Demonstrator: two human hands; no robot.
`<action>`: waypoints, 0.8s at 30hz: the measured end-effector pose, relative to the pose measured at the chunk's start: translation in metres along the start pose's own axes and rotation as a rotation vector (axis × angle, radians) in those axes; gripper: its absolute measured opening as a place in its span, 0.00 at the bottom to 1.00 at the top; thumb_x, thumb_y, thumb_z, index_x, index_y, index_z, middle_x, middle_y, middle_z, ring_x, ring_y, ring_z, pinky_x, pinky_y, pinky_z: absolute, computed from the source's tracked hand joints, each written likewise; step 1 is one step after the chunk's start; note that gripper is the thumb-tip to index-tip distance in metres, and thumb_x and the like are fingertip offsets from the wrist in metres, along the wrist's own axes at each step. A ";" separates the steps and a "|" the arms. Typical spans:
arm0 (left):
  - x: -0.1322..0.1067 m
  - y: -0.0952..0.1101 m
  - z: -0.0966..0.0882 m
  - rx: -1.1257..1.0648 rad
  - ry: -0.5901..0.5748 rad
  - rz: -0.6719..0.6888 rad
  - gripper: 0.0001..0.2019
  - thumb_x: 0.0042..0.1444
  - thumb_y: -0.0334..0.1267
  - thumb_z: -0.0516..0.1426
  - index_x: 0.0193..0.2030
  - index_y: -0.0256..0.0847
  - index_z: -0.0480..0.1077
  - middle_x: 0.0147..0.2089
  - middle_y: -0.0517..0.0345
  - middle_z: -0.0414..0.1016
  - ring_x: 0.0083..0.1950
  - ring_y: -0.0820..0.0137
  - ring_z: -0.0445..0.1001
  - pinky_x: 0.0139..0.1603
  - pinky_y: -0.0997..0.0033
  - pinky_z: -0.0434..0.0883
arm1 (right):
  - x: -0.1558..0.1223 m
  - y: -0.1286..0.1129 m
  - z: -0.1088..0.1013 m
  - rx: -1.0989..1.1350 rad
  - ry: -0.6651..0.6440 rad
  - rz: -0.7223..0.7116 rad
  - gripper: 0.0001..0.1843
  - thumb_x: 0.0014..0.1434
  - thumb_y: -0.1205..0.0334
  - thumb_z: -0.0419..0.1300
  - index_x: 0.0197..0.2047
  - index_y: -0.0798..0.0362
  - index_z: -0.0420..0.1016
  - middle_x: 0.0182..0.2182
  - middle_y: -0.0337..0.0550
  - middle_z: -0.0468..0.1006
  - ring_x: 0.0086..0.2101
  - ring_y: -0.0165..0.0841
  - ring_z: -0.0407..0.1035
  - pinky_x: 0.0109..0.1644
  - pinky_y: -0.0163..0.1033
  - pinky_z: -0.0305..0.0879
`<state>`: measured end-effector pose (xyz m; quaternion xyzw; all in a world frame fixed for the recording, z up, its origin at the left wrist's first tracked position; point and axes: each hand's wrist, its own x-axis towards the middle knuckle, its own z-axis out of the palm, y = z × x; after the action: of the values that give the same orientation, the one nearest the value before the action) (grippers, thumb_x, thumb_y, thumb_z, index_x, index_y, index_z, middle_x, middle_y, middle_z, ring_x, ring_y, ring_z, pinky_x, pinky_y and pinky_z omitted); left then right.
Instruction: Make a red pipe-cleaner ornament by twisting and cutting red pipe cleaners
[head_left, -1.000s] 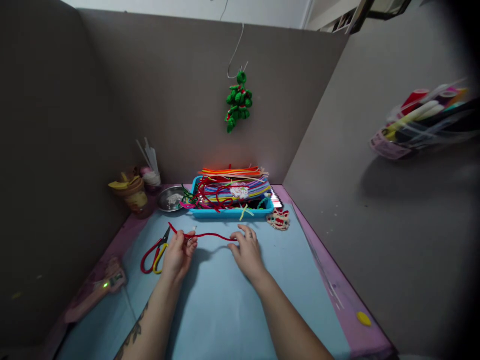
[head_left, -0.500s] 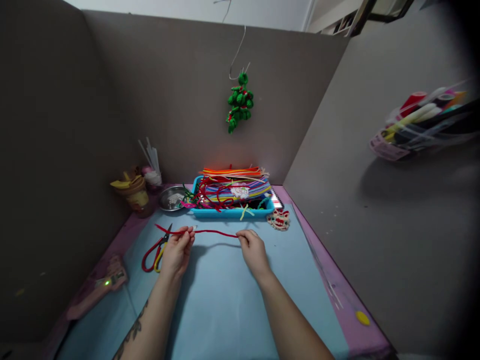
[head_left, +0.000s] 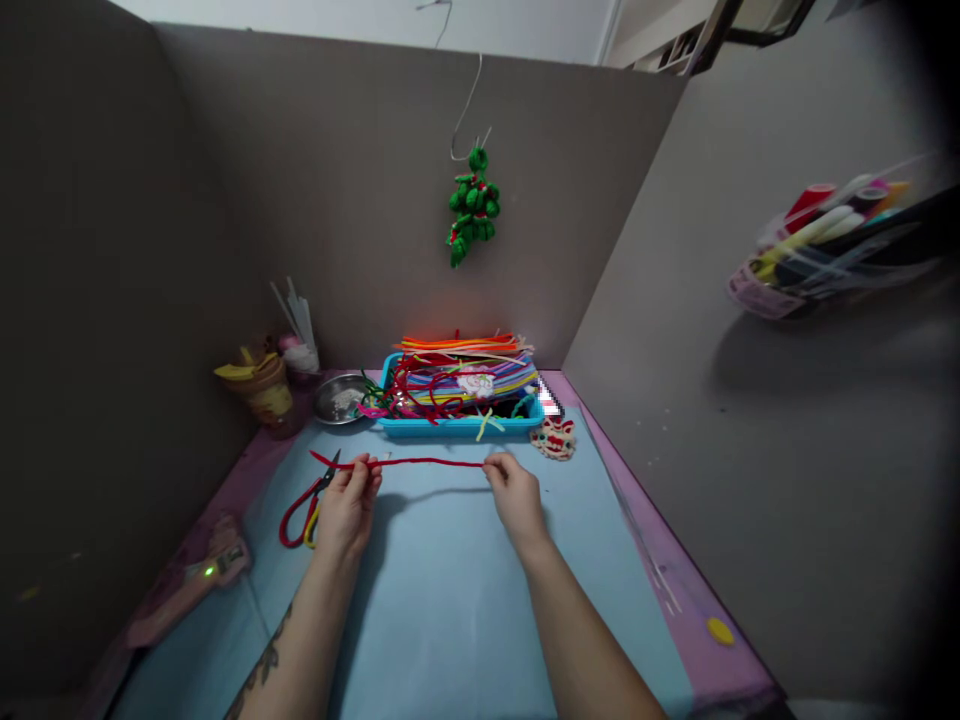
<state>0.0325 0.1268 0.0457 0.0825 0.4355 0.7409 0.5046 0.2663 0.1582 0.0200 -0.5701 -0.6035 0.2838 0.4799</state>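
A red pipe cleaner [head_left: 431, 462] is stretched nearly straight between my two hands, just above the light blue mat [head_left: 442, 600]. My left hand [head_left: 346, 502] pinches it near its left end, and a short red tail sticks out to the left. My right hand [head_left: 517, 495] pinches its right end. Red and yellow scissors [head_left: 306, 500] lie on the mat just left of my left hand.
A blue tray [head_left: 457, 425] heaped with coloured pipe cleaners stands at the back. A metal dish [head_left: 339, 398], a cup [head_left: 264, 385] and a small knitted piece [head_left: 553, 440] flank it. A pink glue gun [head_left: 191, 580] lies at the left. A green ornament [head_left: 469, 205] hangs on the grey partition.
My right hand has closed on the pipe cleaner's right end and pulled right, which drew the bent pipe cleaner out straight. My left hand kept its pinch.
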 end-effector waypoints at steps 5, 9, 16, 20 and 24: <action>-0.002 0.002 -0.001 -0.071 -0.030 -0.018 0.06 0.50 0.27 0.64 0.29 0.36 0.70 0.25 0.63 0.76 0.23 0.80 0.74 0.27 0.85 0.74 | 0.004 0.004 0.000 0.153 0.042 0.039 0.09 0.52 0.56 0.59 0.30 0.52 0.74 0.29 0.42 0.77 0.32 0.36 0.69 0.39 0.38 0.63; -0.002 0.002 -0.002 -0.040 -0.078 0.007 0.09 0.46 0.29 0.67 0.28 0.36 0.70 0.27 0.61 0.77 0.25 0.79 0.75 0.29 0.82 0.75 | 0.008 0.013 0.001 0.280 0.070 0.091 0.11 0.51 0.54 0.62 0.30 0.54 0.75 0.29 0.42 0.77 0.33 0.35 0.68 0.40 0.39 0.63; -0.005 0.003 -0.001 -0.026 -0.091 -0.020 0.09 0.44 0.29 0.67 0.30 0.36 0.71 0.30 0.60 0.78 0.25 0.79 0.74 0.28 0.83 0.74 | 0.010 0.012 0.001 0.473 0.093 0.195 0.16 0.48 0.48 0.65 0.30 0.54 0.76 0.23 0.38 0.72 0.25 0.31 0.62 0.29 0.35 0.58; -0.004 0.003 -0.003 -0.029 -0.143 -0.005 0.15 0.38 0.33 0.71 0.31 0.37 0.71 0.27 0.63 0.76 0.25 0.79 0.74 0.28 0.83 0.74 | 0.009 0.009 0.002 0.500 0.082 0.248 0.17 0.45 0.47 0.66 0.29 0.54 0.76 0.20 0.36 0.69 0.23 0.29 0.59 0.26 0.34 0.53; -0.002 0.002 -0.008 -0.018 -0.201 0.036 0.19 0.33 0.38 0.73 0.30 0.37 0.71 0.27 0.66 0.73 0.26 0.80 0.73 0.31 0.82 0.75 | 0.008 0.009 0.003 0.500 0.045 0.308 0.17 0.44 0.47 0.66 0.28 0.54 0.75 0.21 0.37 0.69 0.21 0.28 0.57 0.23 0.34 0.49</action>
<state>0.0276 0.1200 0.0430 0.1598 0.3744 0.7415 0.5333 0.2682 0.1680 0.0132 -0.5253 -0.4106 0.4804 0.5698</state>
